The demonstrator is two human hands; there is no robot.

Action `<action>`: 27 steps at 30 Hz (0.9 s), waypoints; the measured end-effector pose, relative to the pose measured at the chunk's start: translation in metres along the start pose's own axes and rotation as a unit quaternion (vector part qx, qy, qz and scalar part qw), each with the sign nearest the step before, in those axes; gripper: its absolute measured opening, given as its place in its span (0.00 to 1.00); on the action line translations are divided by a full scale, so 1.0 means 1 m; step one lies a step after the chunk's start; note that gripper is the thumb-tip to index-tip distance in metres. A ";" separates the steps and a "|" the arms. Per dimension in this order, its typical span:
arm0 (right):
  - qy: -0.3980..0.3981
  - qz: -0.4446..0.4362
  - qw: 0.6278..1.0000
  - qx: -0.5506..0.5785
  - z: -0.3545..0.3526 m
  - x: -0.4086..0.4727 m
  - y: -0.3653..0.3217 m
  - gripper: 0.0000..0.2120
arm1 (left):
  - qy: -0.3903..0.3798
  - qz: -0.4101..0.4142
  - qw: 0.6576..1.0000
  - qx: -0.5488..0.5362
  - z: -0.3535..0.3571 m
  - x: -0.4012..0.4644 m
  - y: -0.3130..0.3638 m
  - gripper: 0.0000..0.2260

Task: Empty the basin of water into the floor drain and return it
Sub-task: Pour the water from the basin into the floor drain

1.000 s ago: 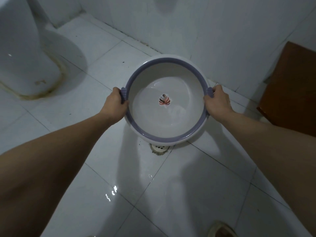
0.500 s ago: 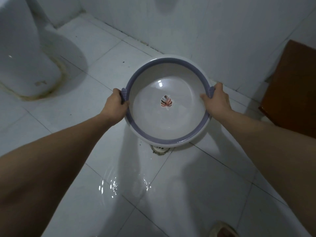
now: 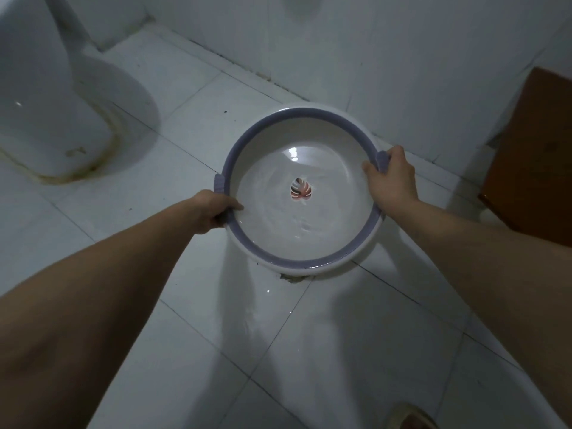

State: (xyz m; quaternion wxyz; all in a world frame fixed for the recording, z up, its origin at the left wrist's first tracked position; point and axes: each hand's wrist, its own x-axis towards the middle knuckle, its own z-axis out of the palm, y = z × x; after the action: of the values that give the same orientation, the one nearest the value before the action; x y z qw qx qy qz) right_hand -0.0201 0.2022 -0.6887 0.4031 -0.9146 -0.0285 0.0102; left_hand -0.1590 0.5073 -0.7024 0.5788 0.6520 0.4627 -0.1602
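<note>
A person is holding a round white basin (image 3: 305, 230) with a purple-grey rim out over a white tiled floor (image 3: 192, 305), close to the foot of a white tiled wall (image 3: 387, 57). The left hand (image 3: 213, 213) is gripping the near-left part of the rim, thumb lying over the inner edge and the other fingers curled under it. The right hand (image 3: 391, 178) is closing around the right side of the rim at a purple grip tab, thumb inside and fingers wrapping the outside. A little water is showing inside the basin, rippling around a leaf picture (image 3: 300, 188) at the middle of its bottom. The floor drain (image 3: 294, 277) is peeking out just under the basin's near edge, mostly hidden by it. The tiles nearer the camera are looking wet, with small bright glints. A toilet base (image 3: 46, 119), ringed by a brownish stain, is standing at the left. A brown wooden piece (image 3: 532, 156) is standing at the right against the wall, and the tip of a slipper (image 3: 411, 418) is showing at the bottom edge.
</note>
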 end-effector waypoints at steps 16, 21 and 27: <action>0.005 -0.005 1.000 -0.007 0.003 0.001 0.004 0.12 | 0.031 0.049 0.998 0.011 0.000 0.012 -0.002 0.12; 0.008 -0.006 1.000 -0.001 0.000 0.005 -0.001 0.12 | 0.047 0.064 0.997 0.007 -0.001 0.016 -0.001 0.12; -0.003 -0.018 1.000 -0.003 -0.002 0.002 0.000 0.12 | 0.059 0.076 0.995 -0.005 0.002 0.017 -0.006 0.12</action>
State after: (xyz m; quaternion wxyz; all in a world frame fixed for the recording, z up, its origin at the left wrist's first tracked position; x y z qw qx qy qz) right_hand -0.0176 0.2009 -0.6870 0.4005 -0.9151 -0.0461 0.0054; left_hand -0.1544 0.5117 -0.7194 0.5641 0.6909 0.4459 -0.0745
